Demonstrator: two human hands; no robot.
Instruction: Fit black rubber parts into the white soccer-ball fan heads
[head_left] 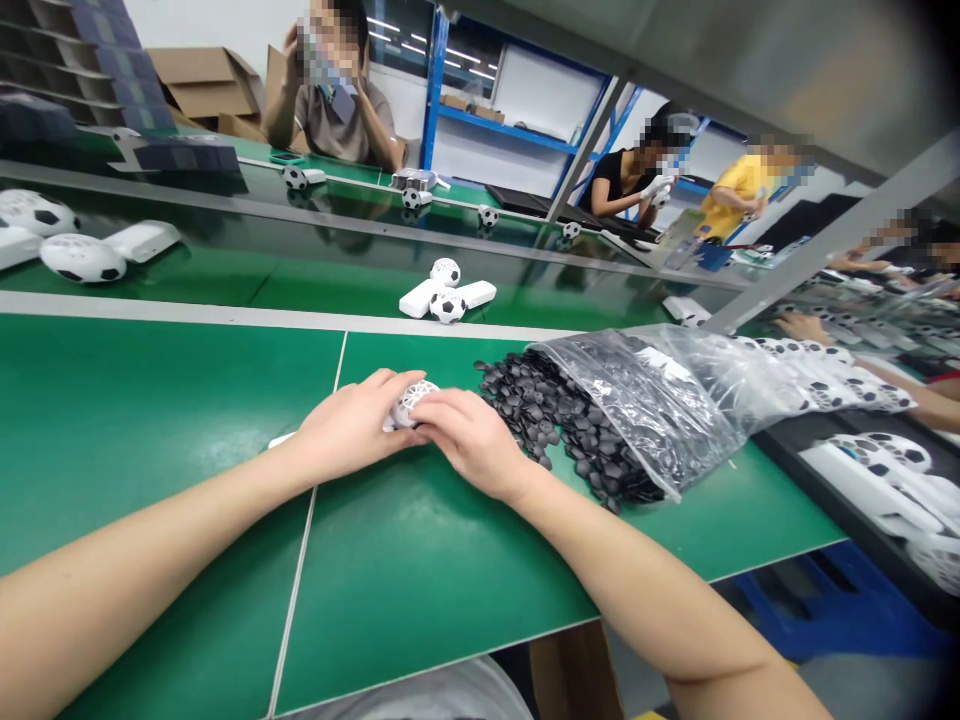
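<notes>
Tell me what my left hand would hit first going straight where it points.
Past the held white piece, your left hand would probably meet your right hand first, though depth is unclear.

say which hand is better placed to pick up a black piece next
Right, most likely. The right hand is closer to the loose black pieces, while the left hand is on the far side of the white ball and could probably keep it steady.

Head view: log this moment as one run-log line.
left hand: holds white openwork ball | right hand: fingers on same ball | black pieces: heaped at plastic bag's mouth | soccer-ball units: past white rail
</notes>
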